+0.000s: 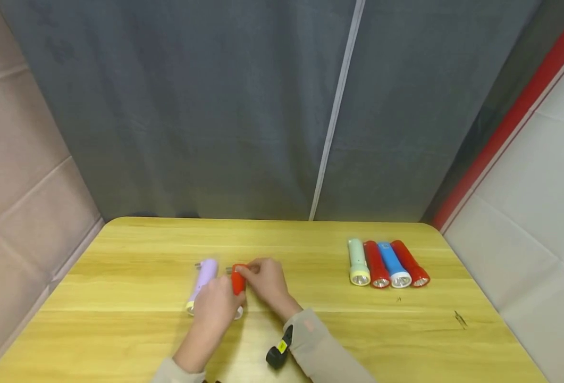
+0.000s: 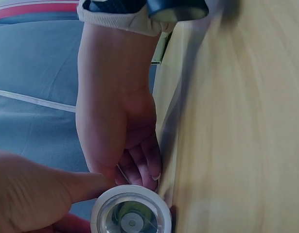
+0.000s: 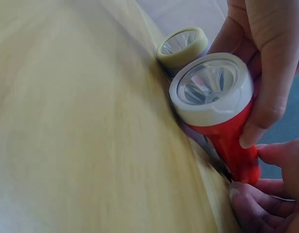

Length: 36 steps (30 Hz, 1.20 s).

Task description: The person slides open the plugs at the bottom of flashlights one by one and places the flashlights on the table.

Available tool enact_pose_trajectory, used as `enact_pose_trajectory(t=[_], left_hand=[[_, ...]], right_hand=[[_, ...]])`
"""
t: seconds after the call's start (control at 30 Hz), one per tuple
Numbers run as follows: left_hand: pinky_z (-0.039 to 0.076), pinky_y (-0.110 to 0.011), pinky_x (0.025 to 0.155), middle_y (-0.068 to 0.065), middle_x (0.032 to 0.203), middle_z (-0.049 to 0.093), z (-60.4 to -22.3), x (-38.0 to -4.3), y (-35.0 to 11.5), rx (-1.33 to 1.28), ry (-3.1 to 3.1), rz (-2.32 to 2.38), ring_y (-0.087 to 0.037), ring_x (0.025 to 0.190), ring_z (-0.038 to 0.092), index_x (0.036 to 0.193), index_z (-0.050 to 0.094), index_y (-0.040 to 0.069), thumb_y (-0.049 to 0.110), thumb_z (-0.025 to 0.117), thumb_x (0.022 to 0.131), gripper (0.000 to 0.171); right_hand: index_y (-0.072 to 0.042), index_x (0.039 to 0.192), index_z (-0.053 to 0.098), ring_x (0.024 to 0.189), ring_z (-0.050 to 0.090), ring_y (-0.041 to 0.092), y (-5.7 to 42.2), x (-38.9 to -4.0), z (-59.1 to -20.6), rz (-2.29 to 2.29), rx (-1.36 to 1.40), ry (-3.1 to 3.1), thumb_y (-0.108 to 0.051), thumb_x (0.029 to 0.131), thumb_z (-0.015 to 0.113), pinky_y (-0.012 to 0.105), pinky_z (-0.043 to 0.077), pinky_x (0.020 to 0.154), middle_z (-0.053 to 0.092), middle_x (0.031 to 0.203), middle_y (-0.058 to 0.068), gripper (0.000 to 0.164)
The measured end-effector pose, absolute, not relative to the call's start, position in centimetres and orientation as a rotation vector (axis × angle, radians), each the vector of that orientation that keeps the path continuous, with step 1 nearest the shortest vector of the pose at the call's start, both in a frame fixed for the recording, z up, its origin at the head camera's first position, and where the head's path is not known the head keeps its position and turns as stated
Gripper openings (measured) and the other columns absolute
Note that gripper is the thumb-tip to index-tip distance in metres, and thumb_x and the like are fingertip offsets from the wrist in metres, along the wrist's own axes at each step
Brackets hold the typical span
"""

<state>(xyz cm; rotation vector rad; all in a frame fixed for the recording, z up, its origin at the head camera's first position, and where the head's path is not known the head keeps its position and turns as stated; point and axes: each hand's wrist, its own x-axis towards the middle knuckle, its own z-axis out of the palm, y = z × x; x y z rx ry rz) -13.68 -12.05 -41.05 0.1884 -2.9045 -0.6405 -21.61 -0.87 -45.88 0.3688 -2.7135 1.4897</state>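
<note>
A red flashlight with a white head [image 3: 227,141] is held just over the table between both hands, its lens toward the person. My left hand [image 1: 217,300] grips its body, with the thumb along the side in the right wrist view. At the tail, my right hand [image 1: 267,279] pinches the flashlight between thumb and fingers. Small metal prongs [image 1: 229,270] stick out to the left of that tail. Just left lies a purple flashlight [image 1: 206,275] with a pale yellow head, partly behind my left hand, also with prongs out. The white rim [image 2: 166,213] shows in the left wrist view.
At the table's right, several flashlights lie side by side: a pale green one [image 1: 357,258], a red one [image 1: 376,263], a blue one [image 1: 393,261] and another red one [image 1: 408,260]. A grey curtain [image 1: 215,117] hangs behind the wooden table [image 1: 143,340].
</note>
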Motion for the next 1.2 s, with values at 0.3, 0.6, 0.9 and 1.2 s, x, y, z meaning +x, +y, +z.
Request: enact_pose_trajectory(t=[0.3,0.6,0.9,1.2], left_hand=[[0.045,-0.035,0.042,-0.007,0.059,0.057,-41.1,-14.0,-12.5,0.193,-2.903,-0.581,-0.022,0.05,0.054,0.065,0.057,0.005,0.019,0.079,0.08,0.03],[0.046,-0.029,0.042,-0.006,0.067,0.058,-40.8,-14.1,-13.2,0.183,-2.921,-0.569,-0.018,0.053,0.054,0.074,0.066,0.0,0.018,0.08,0.081,0.024],[0.053,-0.04,0.048,-0.008,0.067,0.063,-40.7,-14.2,-13.1,0.173,-2.882,-0.54,-0.022,0.058,0.059,0.074,0.066,0.002,0.015,0.079,0.081,0.02],[0.054,-0.043,0.049,-0.017,0.07,0.069,-40.8,-13.9,-12.7,0.154,-2.843,-0.481,-0.032,0.058,0.067,0.077,0.066,-0.001,0.015,0.081,0.082,0.022]], right_hand=[[0.004,0.114,0.07,0.042,0.051,0.003,-1.3,-20.8,-45.7,1.764,0.452,-2.668,-0.028,0.094,0.073,0.016,0.042,0.042,0.07,0.064,0.004,0.038],[0.002,0.121,0.067,0.039,0.049,0.004,-2.1,-20.8,-45.4,1.823,0.413,-2.699,-0.029,0.094,0.072,0.017,0.042,0.04,0.065,0.059,-0.002,0.042],[0.003,0.124,0.066,0.038,0.047,0.001,-2.7,-20.7,-45.2,1.746,0.404,-2.715,-0.029,0.093,0.073,0.016,0.039,0.039,0.06,0.055,-0.005,0.044],[0.0,0.119,0.069,0.041,0.049,0.003,-3.0,-20.8,-45.3,1.677,0.388,-2.733,-0.032,0.093,0.073,0.019,0.042,0.042,0.061,0.057,-0.004,0.042]])
